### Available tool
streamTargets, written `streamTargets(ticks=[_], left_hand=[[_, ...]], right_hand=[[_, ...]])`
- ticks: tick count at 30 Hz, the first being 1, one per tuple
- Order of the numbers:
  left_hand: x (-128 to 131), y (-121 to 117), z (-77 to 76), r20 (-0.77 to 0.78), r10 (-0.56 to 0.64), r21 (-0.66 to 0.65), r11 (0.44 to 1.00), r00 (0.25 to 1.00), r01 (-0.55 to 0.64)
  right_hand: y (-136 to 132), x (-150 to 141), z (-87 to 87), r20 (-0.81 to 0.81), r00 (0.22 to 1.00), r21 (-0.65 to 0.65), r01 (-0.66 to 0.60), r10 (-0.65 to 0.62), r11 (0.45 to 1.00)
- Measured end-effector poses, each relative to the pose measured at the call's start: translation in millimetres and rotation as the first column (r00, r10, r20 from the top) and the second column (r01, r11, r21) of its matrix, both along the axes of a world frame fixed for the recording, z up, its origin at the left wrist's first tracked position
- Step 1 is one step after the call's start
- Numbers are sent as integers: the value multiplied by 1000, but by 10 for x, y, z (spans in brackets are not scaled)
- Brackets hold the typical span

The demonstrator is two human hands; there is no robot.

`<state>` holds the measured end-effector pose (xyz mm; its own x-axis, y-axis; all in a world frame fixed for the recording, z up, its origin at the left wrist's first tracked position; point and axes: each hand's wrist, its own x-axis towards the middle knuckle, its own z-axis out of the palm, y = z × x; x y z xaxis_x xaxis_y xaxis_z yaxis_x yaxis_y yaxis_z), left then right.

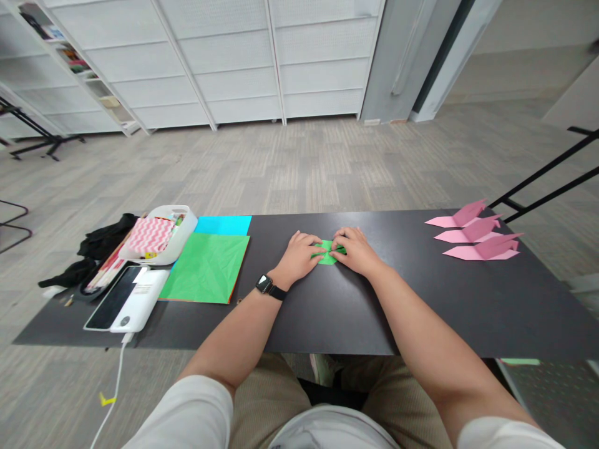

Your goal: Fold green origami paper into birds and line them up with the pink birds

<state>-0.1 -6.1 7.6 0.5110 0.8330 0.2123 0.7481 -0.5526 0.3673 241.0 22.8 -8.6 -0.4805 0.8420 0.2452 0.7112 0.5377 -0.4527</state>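
A small piece of green origami paper (pixel 328 257), folded into several layers, rests on the dark table (pixel 322 318) in front of me. My left hand (pixel 301 255), with a black watch at the wrist, grips its left side with bent fingers. From the other side, the thumb and fingers of my right hand (pixel 356 251) pinch the right edge. Both hands partly cover the paper, so its full shape is hidden.
Three folded pink paper birds (pixel 484 248) stand in a row at the right. Green and blue paper sheets (pixel 208 265) lie to the left. Beyond them are a white basket (pixel 187 227), a white power bank (pixel 140 305) with a cable, a phone (pixel 112 299) and black cloth (pixel 105 237).
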Motion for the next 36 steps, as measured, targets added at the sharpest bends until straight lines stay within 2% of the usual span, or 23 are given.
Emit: streamTargets(ticks=[15,26,32,36], left_hand=[[-56,-14,104,-37,-149,-50,988,988,147],[-79,-42,118,-104,-153,-50,988,983,149],[-80,-40,103,-108,-142,-54,989,984,137],[-85,-39,99,-105,-143,-55,989,984,138]], right_hand=[[7,16,-4,13,1000,-24,-15,15,1000],[25,62,-23,49,999,-40,8,-6,999],[63,195,-13,86,994,-60,67,-62,996],[63,260,28,87,995,-76,60,-54,995]])
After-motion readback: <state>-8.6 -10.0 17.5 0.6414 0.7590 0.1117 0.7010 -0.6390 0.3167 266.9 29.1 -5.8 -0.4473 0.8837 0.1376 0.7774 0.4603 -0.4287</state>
